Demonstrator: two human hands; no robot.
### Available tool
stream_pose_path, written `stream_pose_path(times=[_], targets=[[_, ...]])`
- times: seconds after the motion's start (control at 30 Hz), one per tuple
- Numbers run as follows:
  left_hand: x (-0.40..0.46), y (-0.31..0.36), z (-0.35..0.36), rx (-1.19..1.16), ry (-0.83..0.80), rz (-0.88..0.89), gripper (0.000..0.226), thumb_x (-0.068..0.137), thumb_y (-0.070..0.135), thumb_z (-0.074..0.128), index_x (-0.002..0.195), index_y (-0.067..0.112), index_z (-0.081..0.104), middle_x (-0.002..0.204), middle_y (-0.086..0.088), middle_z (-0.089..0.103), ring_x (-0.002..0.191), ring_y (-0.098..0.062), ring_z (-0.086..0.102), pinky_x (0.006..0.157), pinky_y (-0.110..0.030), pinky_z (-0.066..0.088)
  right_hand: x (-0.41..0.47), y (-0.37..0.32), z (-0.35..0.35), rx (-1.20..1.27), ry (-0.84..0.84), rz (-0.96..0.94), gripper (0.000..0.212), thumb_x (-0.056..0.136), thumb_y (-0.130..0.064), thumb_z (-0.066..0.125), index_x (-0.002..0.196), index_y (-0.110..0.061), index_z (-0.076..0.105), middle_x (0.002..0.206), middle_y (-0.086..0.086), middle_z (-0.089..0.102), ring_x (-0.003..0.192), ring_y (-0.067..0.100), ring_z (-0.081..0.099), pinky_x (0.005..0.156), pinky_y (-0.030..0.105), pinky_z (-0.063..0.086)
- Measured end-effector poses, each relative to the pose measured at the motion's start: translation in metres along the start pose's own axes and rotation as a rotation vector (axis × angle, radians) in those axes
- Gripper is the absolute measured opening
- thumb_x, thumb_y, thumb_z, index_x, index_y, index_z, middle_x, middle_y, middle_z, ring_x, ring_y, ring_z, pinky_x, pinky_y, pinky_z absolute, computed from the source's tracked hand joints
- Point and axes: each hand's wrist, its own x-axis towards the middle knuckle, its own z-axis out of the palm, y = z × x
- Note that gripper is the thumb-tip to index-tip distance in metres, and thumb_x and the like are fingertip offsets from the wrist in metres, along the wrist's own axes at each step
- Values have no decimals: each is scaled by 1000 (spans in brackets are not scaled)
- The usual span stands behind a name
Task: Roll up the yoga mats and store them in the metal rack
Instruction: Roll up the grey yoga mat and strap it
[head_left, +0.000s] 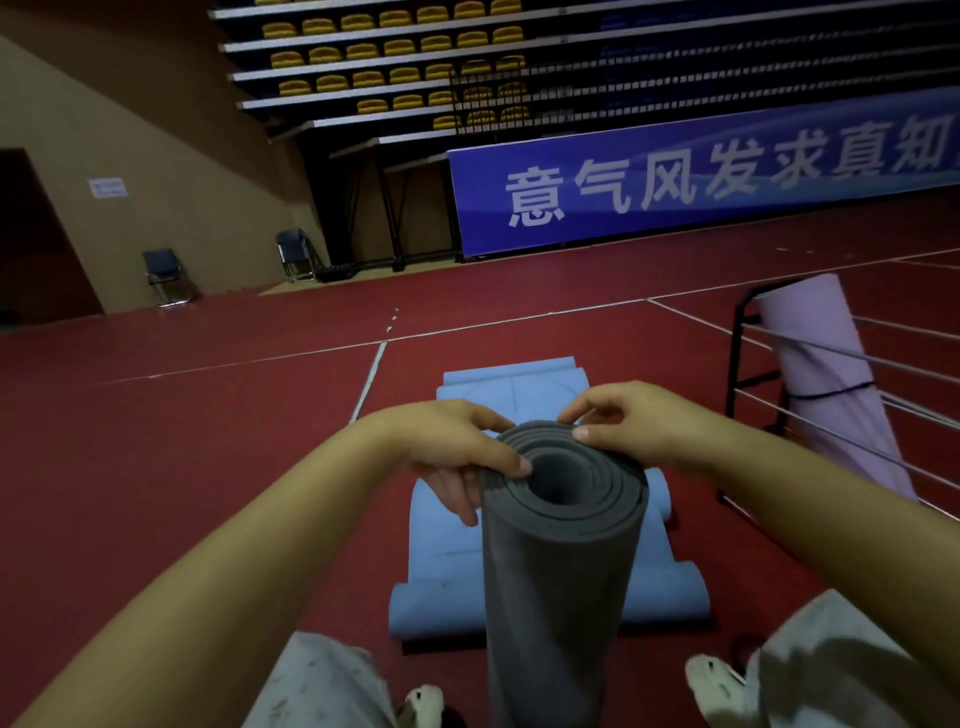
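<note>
While the grey roll stands on end between the knees, here is the floor from left to right.

Folding chairs (169, 275): two against the far left wall, well apart from the action.

Left hand (457, 457): on the roll's left rim, thumb laid across the top edge, fingers (457, 499) curled down the outer side, gripping the rolled grey yoga mat (558, 561).

Rolled grey yoga mat: upright, top end facing the camera, spiral layers showing, hollow core open.

Blue yoga mat (511, 387): flat on the red floor (208, 467) behind the roll, both ends curling, not yet rolled.

Right hand (639, 426): on the far right rim, thumb and fingertips pinching the outer layers.

Metal rack (831, 374): at the right, near the roll, already holding a rolled pink yoga mat (821, 374) leaning upright.

Risk, my read: the coil looks loose at the core, so easing either pinch could let it spring open; lifting it by the rim alone may telescope the layers, and the rack's rails could snag the loose outer flap.
</note>
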Motion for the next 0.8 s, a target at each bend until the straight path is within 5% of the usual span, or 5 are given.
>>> stream_pose_path(times=[0.1, 0.23, 0.37, 0.6, 0.8], targets=[[0, -4, -2, -56, -67, -26, 56, 77, 33, 76, 123, 16, 49, 75, -18, 69, 68, -35, 68, 80, -44, 58, -7, -5, 8, -102, 10, -35, 25, 85, -32, 68, 110, -30, 64, 111, -10, 64, 102, 11, 60, 89, 28, 49], [-3, -10, -3, -67, -50, -40, 64, 59, 42, 81, 110, 12, 56, 77, -20, 67, 68, -34, 67, 74, -41, 58, -17, -17, 11, -172, -56, -7, 59, 71, -38, 80, 124, -30, 55, 119, -11, 56, 97, 9, 58, 78, 20, 46], [-2, -7, -6, 62, 1, -52, 44, 73, 30, 80, 108, 14, 58, 104, -8, 64, 88, -20, 66, 74, -39, 59, -16, -30, 14, -301, -68, 27, 68, 73, -35, 79, 133, -28, 46, 122, -6, 54, 93, 11, 55, 71, 19, 43], [5, 12, 9, 139, 19, -110, 43, 81, 27, 70, 111, 6, 48, 110, -14, 57, 81, -31, 70, 55, -33, 57, -12, -35, 16, -244, -265, 231, 24, 85, -27, 63, 105, -25, 49, 91, 3, 58, 75, 18, 63, 60, 34, 59], [4, 31, 1, 125, 191, 1, 27, 79, 19, 70, 90, 0, 55, 80, -9, 55, 54, -20, 60, 41, -23, 49, -1, -49, -10, -346, -202, 189, 27, 80, -27, 73, 102, -15, 62, 90, 4, 62, 72, 17, 64, 50, 24, 49]])
